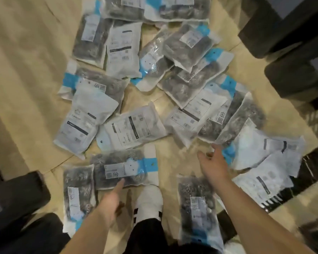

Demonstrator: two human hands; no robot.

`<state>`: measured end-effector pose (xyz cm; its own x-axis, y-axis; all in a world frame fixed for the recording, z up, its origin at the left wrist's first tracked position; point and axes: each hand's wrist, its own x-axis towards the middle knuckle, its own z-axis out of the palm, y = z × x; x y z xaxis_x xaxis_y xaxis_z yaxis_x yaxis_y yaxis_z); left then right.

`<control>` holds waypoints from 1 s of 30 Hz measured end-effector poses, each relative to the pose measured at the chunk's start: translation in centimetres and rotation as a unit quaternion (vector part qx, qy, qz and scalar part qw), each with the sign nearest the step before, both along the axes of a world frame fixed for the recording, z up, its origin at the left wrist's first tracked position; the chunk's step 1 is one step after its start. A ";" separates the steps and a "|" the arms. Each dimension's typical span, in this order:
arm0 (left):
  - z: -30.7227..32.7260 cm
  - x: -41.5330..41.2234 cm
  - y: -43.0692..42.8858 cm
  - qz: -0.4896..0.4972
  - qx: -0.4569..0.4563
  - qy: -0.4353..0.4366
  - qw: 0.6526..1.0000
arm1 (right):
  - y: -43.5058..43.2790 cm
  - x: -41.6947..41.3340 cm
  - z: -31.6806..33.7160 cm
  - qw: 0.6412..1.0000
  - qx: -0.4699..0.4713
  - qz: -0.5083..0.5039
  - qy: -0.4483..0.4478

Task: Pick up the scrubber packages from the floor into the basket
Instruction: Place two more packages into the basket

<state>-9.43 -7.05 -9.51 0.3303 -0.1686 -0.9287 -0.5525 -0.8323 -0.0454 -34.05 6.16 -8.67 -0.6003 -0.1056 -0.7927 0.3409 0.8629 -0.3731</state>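
Here the left hand [111,200] lay open, forefinger [120,183] touching a scrubber package [121,169] just ahead; the right hand [212,162] spread open, its blurred fingertips [214,147] beside the blue end of another package [240,118]. More packages [132,129] overlapped beyond both hands, the farthest cut off.

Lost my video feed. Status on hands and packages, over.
Left hand open, fingertip at clear blue-banded scrubber package. Right hand open, holding nothing. White shoe close beside that package.

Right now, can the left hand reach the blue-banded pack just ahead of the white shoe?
Probably yes: the left hand already has its index finger at the pack's near edge, and nothing lies on top of it.
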 end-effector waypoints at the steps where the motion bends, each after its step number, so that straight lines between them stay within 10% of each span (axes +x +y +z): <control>1: -1.4 0.1 -0.1 0.039 0.002 0.010 0.999 | -0.4 -0.1 -1.6 1.000 0.002 -0.008 0.012; 14: -8.0 -0.4 -1.1 0.323 -0.036 0.100 0.940 | -7.7 -3.9 -7.9 0.988 0.049 -0.136 -0.051; 30: 4.4 -3.5 -4.8 0.205 -0.120 0.087 0.967 | -5.1 -0.1 5.7 0.972 -0.044 -0.222 -0.059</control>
